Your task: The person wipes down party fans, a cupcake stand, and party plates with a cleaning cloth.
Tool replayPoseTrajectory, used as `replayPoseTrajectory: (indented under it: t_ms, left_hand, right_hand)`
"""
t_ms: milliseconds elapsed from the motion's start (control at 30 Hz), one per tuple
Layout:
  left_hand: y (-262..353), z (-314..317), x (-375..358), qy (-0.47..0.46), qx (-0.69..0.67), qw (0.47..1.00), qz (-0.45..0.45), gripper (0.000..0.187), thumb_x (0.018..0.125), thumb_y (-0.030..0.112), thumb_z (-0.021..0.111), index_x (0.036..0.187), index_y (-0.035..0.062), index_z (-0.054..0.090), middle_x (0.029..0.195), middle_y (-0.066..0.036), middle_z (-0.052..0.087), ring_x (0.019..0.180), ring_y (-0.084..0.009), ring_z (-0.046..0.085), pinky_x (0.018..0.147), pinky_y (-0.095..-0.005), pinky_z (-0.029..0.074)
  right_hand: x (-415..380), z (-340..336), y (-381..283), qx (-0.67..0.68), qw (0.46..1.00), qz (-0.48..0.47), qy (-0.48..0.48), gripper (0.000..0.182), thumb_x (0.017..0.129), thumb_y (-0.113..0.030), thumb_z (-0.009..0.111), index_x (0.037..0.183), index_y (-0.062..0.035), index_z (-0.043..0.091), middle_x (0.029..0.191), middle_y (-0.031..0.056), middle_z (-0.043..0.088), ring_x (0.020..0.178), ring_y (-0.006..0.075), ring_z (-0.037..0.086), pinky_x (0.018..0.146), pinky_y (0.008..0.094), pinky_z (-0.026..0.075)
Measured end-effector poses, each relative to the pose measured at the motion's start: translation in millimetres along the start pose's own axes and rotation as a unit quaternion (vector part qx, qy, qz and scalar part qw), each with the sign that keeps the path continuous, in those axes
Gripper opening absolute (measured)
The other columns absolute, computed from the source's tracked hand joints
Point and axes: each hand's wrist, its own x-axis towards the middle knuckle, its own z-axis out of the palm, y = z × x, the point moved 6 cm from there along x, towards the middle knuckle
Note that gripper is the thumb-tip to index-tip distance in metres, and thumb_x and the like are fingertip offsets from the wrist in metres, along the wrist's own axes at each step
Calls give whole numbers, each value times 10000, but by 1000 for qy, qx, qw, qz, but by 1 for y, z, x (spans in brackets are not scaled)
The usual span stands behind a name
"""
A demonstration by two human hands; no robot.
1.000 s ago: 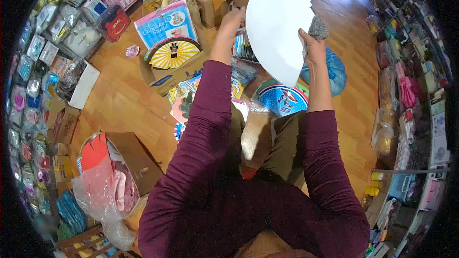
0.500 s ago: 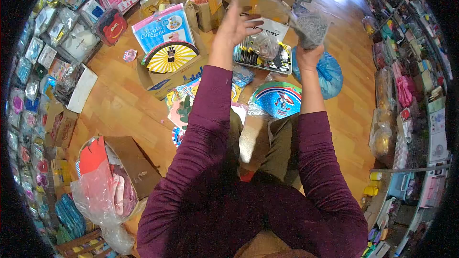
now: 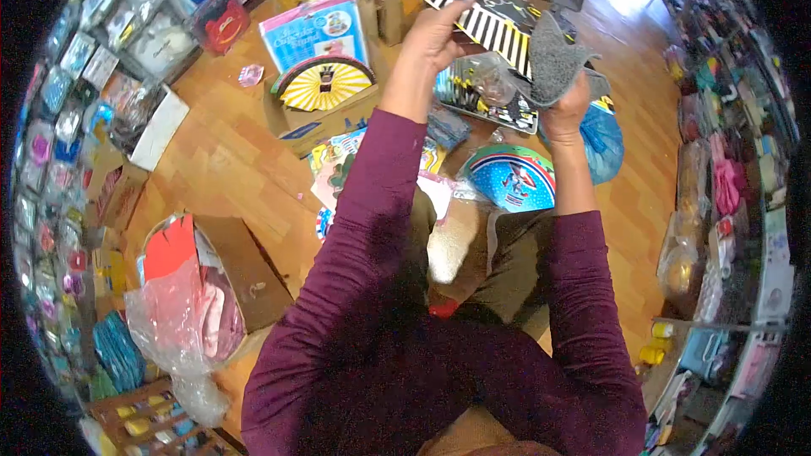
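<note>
Left fingers (image 3: 448,15) pinch the striped card (image 3: 494,32), likely light and creasable, best edge-held. Right fingers (image 3: 576,98) clamp a soft-looking grey cloth (image 3: 555,61).

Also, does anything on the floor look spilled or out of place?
Crumpled clear plastic wrap spills over the side of the open brown cardboard box at lower left, and a small pink item lies alone on the wooden floor, apart from the boxes.

You wear a dark maroon top (image 3: 405,371) in plain cloth, its 2 long sleeves, left sleeve (image 3: 372,194) and right sleeve (image 3: 581,287), creased and ending on your forearms. Your trousers (image 3: 525,266) are brownish olive. Your left hand (image 3: 433,36) and right hand (image 3: 566,110) are both bare.
</note>
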Motion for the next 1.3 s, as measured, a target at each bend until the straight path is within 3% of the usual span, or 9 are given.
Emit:
replayPoseTrajectory:
  t_ms: [367,467,500,600,633,733,833,1067,1300]
  left_hand:
    - [19,1,-9,-47,-54,992,101,329,731,-24,566,1051,6,494,974,-88,581,839,-202,599,710,-346,516]
    - [38,17,-30,-161,-40,981,97,651,778,543,470,1201,55,386,1123,-147,506,946,-307,551,738,-525,469]
    - [43,12,-32,-188,-40,980,55,885,698,750,266,1262,71,317,1221,-171,424,1002,-346,508,737,-604,423]
    - [61,-20,-33,-75,-188,979,34,927,713,749,232,1271,11,306,1236,-181,415,1051,-330,481,902,-478,357]
    - [62,-30,-35,-58,-102,993,27,935,720,742,230,1260,-17,311,1232,-175,421,1070,-311,470,927,-435,337]
    - [60,-34,-49,-184,89,979,-11,777,790,606,363,1191,-58,405,1187,-148,470,1065,-231,477,918,-326,361]
    - [39,-55,-41,-184,230,955,-28,510,790,296,542,1143,-62,454,1088,-113,545,963,-167,528,858,-282,408]
    - [-41,-41,-49,-138,244,919,-277,383,691,38,647,1046,-16,515,892,-84,612,728,-117,597,655,-238,499]
    - [-17,-38,-29,-115,412,900,-81,391,696,39,626,1064,-25,513,886,-48,603,714,-106,556,648,-239,459]
  right_hand:
    - [3,-3,-5,-38,999,5,34,415,634,-117,627,1028,-11,550,1075,161,528,1031,354,462,895,440,341]
    - [-2,-12,17,-28,996,-2,87,393,643,-129,624,1016,-23,557,1047,153,542,992,347,482,849,437,363]
    - [-2,-18,16,-30,997,-27,70,394,642,-124,628,1017,-29,557,1051,149,542,980,351,490,856,436,360]
    - [-2,-30,22,135,985,83,73,364,668,-153,617,1008,-34,563,1033,136,555,984,332,495,871,430,353]
    - [-22,-10,43,324,913,246,35,354,702,-216,589,1006,-36,568,1040,122,562,1007,306,489,887,417,340]
    - [-22,-18,20,428,863,262,-50,343,750,-259,530,1014,-46,573,1065,103,561,1025,285,483,907,397,323]
    - [-10,-54,-31,151,977,-45,-146,297,745,-215,498,1002,-106,599,1053,61,576,1013,254,512,939,420,319]
    - [-56,-50,-33,83,962,-173,-192,257,607,-115,512,837,-120,627,916,29,615,905,178,566,953,430,326]
    - [-49,-54,6,6,976,-69,-207,174,606,-93,520,761,-75,599,746,66,578,808,254,545,880,406,388]
